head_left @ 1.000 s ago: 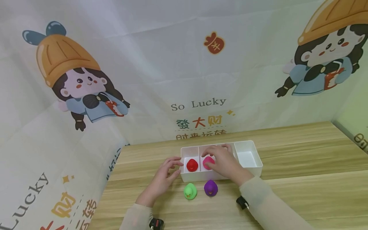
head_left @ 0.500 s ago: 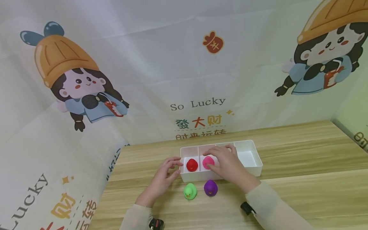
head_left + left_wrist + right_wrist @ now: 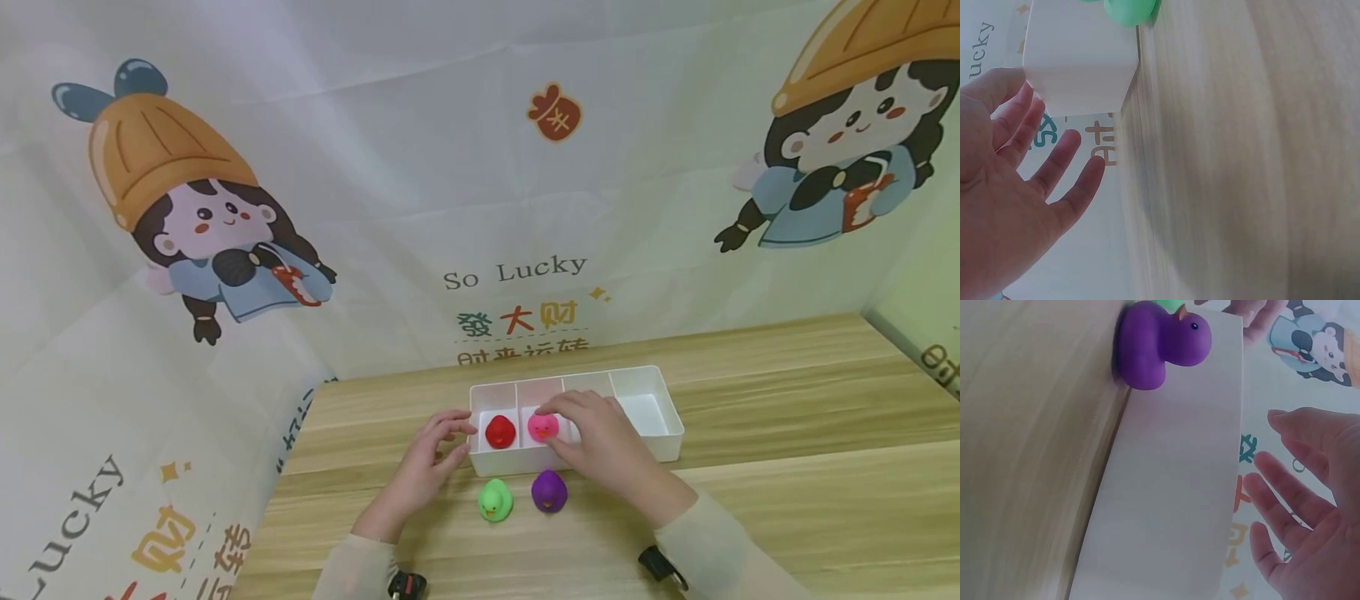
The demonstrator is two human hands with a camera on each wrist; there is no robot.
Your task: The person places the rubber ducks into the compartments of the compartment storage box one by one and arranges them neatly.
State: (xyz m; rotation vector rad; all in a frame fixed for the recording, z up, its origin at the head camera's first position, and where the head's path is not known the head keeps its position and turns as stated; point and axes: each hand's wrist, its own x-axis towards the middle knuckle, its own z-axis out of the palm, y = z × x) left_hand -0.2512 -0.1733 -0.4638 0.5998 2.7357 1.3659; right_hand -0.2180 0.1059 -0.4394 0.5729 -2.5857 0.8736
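A white divided box (image 3: 504, 462) stands on the table with a red rubber duck (image 3: 500, 432) in its left-end compartment. In the compartment beside it sits a pink rubber duck (image 3: 542, 427), beak to the front. My right hand (image 3: 600, 437) hovers over the box, thumb and fingertips close around the pink duck; in the right wrist view its fingers are spread and loosely bent. At the box's left end, my left hand (image 3: 426, 467) has its fingertips right at the rim, with nothing in the palm in the left wrist view.
A green rubber duck (image 3: 495, 500) and a purple rubber duck (image 3: 549, 492) stand in front of the box. Behind the wooden table (image 3: 795, 517) hangs a printed cloth (image 3: 405, 192).
My right hand has drawn back slightly to the right and toward me. The pink duck has turned, its beak now facing front. The left hand stays in place.
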